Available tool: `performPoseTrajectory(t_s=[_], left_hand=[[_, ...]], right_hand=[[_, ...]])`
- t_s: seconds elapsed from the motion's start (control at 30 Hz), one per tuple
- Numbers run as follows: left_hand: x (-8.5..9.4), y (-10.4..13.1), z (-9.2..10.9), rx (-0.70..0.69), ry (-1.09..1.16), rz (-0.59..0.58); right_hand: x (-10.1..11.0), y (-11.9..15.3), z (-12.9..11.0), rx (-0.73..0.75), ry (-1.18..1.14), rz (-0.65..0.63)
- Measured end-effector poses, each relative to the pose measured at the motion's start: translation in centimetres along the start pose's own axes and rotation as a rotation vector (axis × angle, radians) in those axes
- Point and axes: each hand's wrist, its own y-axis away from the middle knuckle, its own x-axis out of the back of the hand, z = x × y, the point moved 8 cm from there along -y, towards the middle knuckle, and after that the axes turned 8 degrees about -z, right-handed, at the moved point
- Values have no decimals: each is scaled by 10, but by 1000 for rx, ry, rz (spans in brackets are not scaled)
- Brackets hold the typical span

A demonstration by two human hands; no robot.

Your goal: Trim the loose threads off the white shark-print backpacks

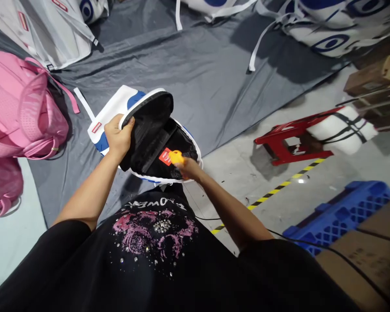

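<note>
A white and blue backpack (112, 106) lies unzipped in front of me, its black lining showing. My left hand (118, 135) is closed on the edge of its raised front flap, thumb on the inner side. Over the opening, my right hand (190, 168) grips a small orange-yellow object (176, 157), perhaps a tool's handle; its exact kind is unclear. Just beside that object, a red label (165, 156) shows against the black lining. Part of the right hand's fingers is blurred.
Pink backpacks (26, 104) lie at the left, with white bags (48, 30) behind them. More white and blue bags (338, 30) sit at the far right on the grey cloth (195, 69). A red stool (292, 134) and blue pallet (341, 212) stand on the floor.
</note>
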Motion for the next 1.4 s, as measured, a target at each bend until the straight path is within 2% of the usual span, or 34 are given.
performPoseTrajectory(t_s=[0.1, 0.2, 0.37, 0.47, 0.53, 0.57, 0.67, 0.73, 0.8, 0.9, 1.0, 1.07, 1.13, 1.2, 1.23, 1.27, 1.3, 1.33, 1.37, 1.4], left_hand=[[0, 1, -7, 35, 38, -14], [-1, 4, -10, 39, 69, -27], [1, 7, -11, 45, 58, -36], [1, 7, -13, 53, 46, -45], [0, 6, -16, 67, 48, -55], [0, 5, -17, 75, 50, -61], [0, -1, -17, 75, 48, -69], [0, -7, -10, 34, 21, -107], [-3, -13, 3, -57, -47, -203], [-14, -17, 27, -241, -203, -415], [-24, -17, 39, -364, -360, -574], [-16, -20, 37, -352, -421, -523], [7, -20, 32, -271, -443, -308], [30, 1, 27, -203, -453, -78], [32, 19, 27, -211, -457, -37], [25, 40, 26, -241, -453, -79], [9, 63, 24, -273, -444, -199], [-12, 87, 19, -283, -435, -366], [-32, 110, 8, -228, -444, -529], [-49, 130, -9, -111, -473, -675]], right_hand=[[34, 14, 7, -57, 69, 25], [41, 22, 6, -60, -50, -3], [6, 10, -8, 27, -218, -156], [-21, 5, -17, 105, -240, -428], [-27, 6, -21, 109, -134, -563], [-24, 6, -23, 100, -49, -591], [-5, 3, -34, 49, 231, -582], [9, 3, -44, 28, 347, -559], [22, 4, -55, 11, 422, -539], [35, 7, -68, -62, 481, -483], [42, 10, -93, -61, 531, -437], [41, 7, -118, 13, 606, -442], [41, 1, -144, 123, 663, -454], [42, -8, -169, 232, 709, -459], [44, -13, -178, 271, 740, -461], [45, -17, -186, 293, 777, -462], [46, -21, -192, 304, 814, -466], [45, -22, -196, 304, 839, -478], [42, -22, -200, 296, 845, -500], [38, -20, -204, 285, 829, -533]])
